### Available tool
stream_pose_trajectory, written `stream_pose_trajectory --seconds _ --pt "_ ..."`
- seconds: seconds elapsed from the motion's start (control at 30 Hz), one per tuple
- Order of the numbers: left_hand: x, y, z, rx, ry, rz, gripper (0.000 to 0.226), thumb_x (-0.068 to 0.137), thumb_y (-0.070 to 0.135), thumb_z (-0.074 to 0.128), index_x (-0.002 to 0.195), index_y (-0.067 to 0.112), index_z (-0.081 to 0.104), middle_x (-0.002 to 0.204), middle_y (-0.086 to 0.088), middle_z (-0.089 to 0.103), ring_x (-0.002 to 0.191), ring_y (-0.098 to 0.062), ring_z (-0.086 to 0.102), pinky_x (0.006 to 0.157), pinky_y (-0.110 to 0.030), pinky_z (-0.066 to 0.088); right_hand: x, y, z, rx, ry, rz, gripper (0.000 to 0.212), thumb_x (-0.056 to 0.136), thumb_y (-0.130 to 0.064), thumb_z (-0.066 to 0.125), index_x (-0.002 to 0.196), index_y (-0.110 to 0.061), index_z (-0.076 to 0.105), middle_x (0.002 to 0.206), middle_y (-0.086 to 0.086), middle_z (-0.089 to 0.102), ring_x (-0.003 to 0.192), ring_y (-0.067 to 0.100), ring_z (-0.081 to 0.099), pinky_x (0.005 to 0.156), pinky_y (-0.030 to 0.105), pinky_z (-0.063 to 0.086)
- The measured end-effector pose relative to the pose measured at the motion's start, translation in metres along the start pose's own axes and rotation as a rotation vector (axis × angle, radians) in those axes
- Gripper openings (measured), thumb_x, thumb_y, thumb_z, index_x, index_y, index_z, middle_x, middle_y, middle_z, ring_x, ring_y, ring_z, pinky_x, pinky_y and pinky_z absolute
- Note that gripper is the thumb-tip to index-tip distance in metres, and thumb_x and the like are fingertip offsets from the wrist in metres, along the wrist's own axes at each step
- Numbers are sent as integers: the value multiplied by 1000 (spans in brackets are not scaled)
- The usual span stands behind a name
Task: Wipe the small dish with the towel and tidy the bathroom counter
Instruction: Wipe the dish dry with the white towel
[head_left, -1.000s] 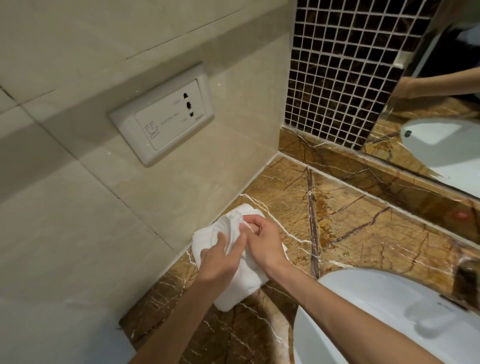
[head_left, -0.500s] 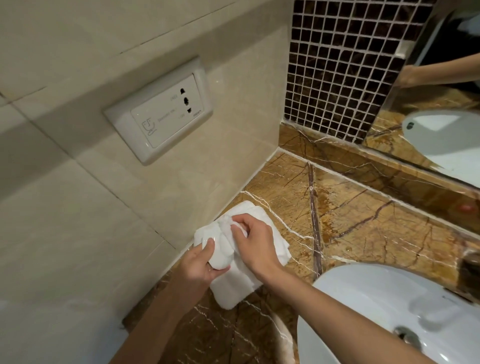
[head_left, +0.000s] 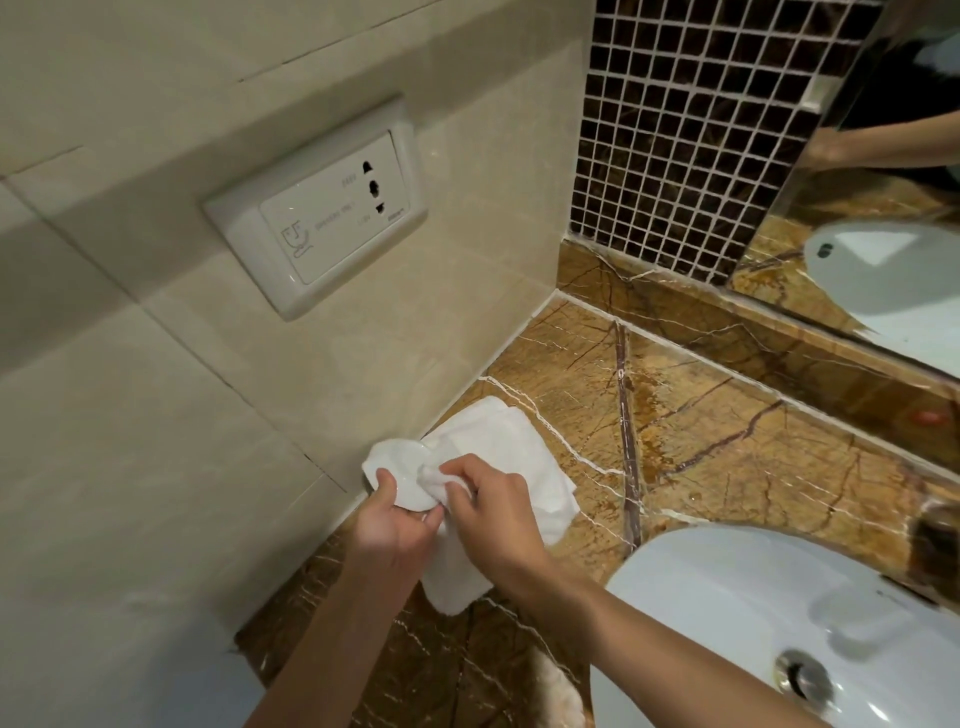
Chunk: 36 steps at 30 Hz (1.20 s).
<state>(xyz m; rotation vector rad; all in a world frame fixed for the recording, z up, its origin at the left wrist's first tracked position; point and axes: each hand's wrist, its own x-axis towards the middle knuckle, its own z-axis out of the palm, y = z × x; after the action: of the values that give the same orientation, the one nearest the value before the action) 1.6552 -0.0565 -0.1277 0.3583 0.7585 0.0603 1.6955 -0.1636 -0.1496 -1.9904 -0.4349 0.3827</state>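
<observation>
A small white dish (head_left: 402, 470) is held tilted just above the brown marble counter (head_left: 727, 447), close to the beige wall. My left hand (head_left: 389, 525) grips its lower edge, thumb on the inside. My right hand (head_left: 491, 512) pinches a bunched part of the white towel (head_left: 511, 457) and presses it against the dish's right side. The remainder of the towel lies spread on the counter under and behind both hands.
A white wall socket plate (head_left: 319, 218) sits on the tiled wall (head_left: 156, 415) above. The white basin (head_left: 753, 623) with its metal drain (head_left: 802, 675) fills the lower right. Dark mosaic tiles (head_left: 675, 130) and a mirror (head_left: 883, 182) stand behind the counter.
The dish has come out from under the towel and now shows in my left hand. My right hand has shifted right with the bunched towel against the dish.
</observation>
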Motion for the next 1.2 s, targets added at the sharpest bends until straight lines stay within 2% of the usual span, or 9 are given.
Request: stream_pose_trajectory --seconds 0.13,0.3,0.4,0.47,0.57,0.7,0.9,1.1,1.2 --pt "1 1 2 -106 27 -96 68 95 49 36 140 -1 32 129 -26 50 112 -39 49 91 -47 40 -6 1 8 22 -74 -7 30 90 -32 43 118 -43 46 104 0 68 84 4 59 68 14 46" --pt "-4 2 8 -107 114 -99 58 96 44 41 137 3 38 114 -15 62 84 -28 58 71 -38 47 -6 2 10 6 -45 -144 28 92 -29 45 116 -41 48 103 -5 71 91 0 58 75 17 49" --pt "-7 2 -2 252 126 91 51 99 34 40 135 -2 40 141 -17 48 104 -29 62 81 -34 55 -3 2 9 14 -52 -167 26 92 -28 45 115 -36 52 100 -4 71 87 3 61 73 20 51" --pt "-8 1 -12 538 141 254 43 99 26 43 124 -8 46 130 -29 53 109 -34 62 84 -33 57 1 0 6 17 -34 -150 26 91 -30 44 114 -33 57 95 -4 71 81 4 61 69 19 47" --pt "-14 -3 -15 777 140 353 28 97 22 47 111 -2 54 108 -18 61 92 -21 65 86 -34 53 9 -5 0 3 57 -165 27 92 -33 43 113 -30 60 94 -4 72 83 7 62 70 19 46" --pt "-12 -14 -11 950 198 368 24 99 26 43 109 12 61 109 -16 64 100 -26 63 97 -43 48 8 -12 0 18 45 -204 30 90 -34 44 119 -33 53 109 -9 70 98 4 61 81 17 48" --pt "-5 -3 -2 523 30 189 39 103 25 29 127 3 50 122 -17 62 113 -28 59 91 -43 48 4 -10 0 1 -13 -265 27 91 -21 47 115 -30 54 116 -11 64 107 7 57 87 23 48" --pt "-5 5 3 49 -1 -19 41 100 37 31 116 3 46 84 -17 67 81 -27 68 63 -38 58 -8 -3 -10 -117 -98 -495 26 86 1 55 106 -11 65 112 18 68 111 34 61 88 47 53" --pt "-5 9 5 19 18 -56 54 99 41 28 128 -4 37 104 -30 59 98 -38 56 81 -50 46 -13 10 -16 -208 -131 -493 33 87 6 58 117 -5 66 128 13 64 128 28 52 104 42 45"
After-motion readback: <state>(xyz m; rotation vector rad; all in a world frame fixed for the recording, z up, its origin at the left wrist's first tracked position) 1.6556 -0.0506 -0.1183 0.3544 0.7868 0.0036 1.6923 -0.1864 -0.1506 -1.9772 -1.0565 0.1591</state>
